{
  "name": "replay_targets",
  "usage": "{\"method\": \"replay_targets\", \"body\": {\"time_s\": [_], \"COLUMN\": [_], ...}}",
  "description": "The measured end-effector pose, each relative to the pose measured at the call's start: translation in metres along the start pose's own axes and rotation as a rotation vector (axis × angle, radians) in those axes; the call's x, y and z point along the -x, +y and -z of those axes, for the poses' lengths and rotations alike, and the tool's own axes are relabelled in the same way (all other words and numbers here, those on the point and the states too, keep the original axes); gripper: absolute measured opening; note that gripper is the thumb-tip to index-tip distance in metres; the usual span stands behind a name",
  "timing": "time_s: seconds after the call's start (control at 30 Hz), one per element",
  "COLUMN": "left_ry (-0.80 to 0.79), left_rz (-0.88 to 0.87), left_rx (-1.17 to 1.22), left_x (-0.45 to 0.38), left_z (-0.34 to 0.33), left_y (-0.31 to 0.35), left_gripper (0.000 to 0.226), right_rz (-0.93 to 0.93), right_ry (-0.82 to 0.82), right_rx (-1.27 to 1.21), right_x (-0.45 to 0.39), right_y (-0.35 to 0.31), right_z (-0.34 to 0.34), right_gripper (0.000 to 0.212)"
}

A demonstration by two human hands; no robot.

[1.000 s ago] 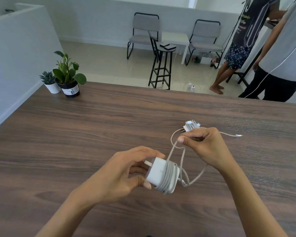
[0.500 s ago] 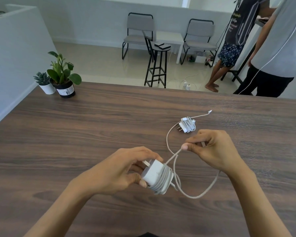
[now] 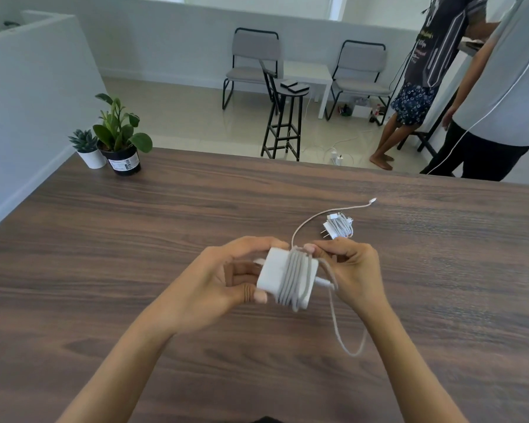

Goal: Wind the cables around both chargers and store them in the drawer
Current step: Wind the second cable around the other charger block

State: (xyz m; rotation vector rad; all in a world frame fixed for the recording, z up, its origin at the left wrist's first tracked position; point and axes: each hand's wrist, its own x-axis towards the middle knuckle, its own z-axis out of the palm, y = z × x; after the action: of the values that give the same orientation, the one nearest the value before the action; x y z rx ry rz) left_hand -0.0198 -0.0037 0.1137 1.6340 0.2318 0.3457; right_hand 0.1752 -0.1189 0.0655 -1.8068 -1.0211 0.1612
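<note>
My left hand (image 3: pixel 217 285) grips a large white charger (image 3: pixel 274 271) by its plug end, just above the wooden table (image 3: pixel 104 254). Its white cable (image 3: pixel 336 325) is wound several turns round the block; a loose loop hangs below my right wrist and the free end trails off to a connector farther back. My right hand (image 3: pixel 351 270) pinches the cable against the charger's top right corner. A smaller white charger (image 3: pixel 338 228), its cable wrapped round it, lies on the table just behind my right hand. No drawer shows.
Two potted plants (image 3: pixel 116 138) stand at the table's far left corner beside a white partition. Beyond the far edge are a black stool (image 3: pixel 284 117), two grey chairs and two standing people (image 3: pixel 471 87) at the right.
My right hand has carried the cable in toward the large charger, laying another turn; the hanging loop has shrunk. The charger now sits more upright in my left hand.
</note>
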Motion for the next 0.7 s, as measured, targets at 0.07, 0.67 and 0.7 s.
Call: {"method": "replay_targets", "body": {"time_s": [0.07,0.67,0.7], "left_ry": [0.095,0.602,0.598], "left_rz": [-0.054,-0.180,-0.195], "left_rx": [0.011,-0.581,-0.607], "left_x": [-0.006,-0.074,-0.074], "left_z": [0.000,0.020,0.018], "left_y": [0.000,-0.073,-0.075], "left_gripper": [0.054,0.060,0.060], "right_rz": [0.013,0.301,0.320], "right_ry": [0.025,-0.132,-0.143], "right_rx": [0.042,0.324,0.321], "right_x": [0.005,0.035,0.035], "right_y": [0.003,-0.017,-0.021], "right_z": [-0.009,-0.015,-0.012], "right_gripper": [0.021,0.017,0.018]}}
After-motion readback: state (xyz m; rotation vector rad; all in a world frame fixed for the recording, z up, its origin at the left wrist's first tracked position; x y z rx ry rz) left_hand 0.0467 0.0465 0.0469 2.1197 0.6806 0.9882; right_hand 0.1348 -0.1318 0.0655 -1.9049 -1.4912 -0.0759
